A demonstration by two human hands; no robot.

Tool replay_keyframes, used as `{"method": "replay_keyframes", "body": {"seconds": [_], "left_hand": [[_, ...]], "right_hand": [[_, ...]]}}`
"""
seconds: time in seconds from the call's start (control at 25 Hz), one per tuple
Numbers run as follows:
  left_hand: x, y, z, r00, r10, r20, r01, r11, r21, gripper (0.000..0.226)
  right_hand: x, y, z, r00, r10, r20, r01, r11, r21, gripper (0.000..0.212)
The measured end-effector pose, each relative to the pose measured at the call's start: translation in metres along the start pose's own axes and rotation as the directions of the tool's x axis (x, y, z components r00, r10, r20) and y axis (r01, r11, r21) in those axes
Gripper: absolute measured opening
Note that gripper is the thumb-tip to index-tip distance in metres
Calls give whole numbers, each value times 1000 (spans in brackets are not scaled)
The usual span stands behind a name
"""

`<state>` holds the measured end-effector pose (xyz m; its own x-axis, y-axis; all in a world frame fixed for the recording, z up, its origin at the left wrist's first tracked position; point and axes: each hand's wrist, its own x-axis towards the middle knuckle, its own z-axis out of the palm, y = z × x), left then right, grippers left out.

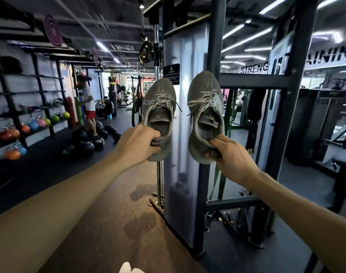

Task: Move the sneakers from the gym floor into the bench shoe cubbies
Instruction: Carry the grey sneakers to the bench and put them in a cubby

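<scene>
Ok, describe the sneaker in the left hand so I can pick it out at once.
Find the tall grey cable-machine column in the middle of the view; two grey laced sneakers are held up in front of it. The left sneaker is at the column's left edge, heel pinched by the left hand. Unlike the right sneaker, it overlaps the gym aisle background.

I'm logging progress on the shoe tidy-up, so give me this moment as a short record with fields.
left hand: gripping the heel of the left sneaker
right hand: gripping the heel of the right sneaker
sneakers: grey, laced, both off the floor, toes pointing up and away
ahead: cable machine frame
bench cubbies: not in view
other: kettlebells on a rack to the left
</scene>
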<state>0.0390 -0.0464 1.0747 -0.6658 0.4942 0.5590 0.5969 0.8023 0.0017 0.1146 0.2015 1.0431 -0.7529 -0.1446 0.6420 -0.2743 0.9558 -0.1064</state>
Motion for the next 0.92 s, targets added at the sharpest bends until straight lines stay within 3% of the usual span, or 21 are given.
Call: {"method": "replay_keyframes", "body": {"seconds": [0.52, 0.92], "left_hand": [[-167, 137, -164, 998, -56, -11, 56, 998, -7, 38], [-293, 259, -286, 1000, -7, -29, 6, 1000, -30, 26]], "right_hand": [[-155, -94, -177, 997, -59, -42, 60, 998, 24, 13], [-312, -168, -327, 997, -31, -68, 26, 997, -74, 10]]}}
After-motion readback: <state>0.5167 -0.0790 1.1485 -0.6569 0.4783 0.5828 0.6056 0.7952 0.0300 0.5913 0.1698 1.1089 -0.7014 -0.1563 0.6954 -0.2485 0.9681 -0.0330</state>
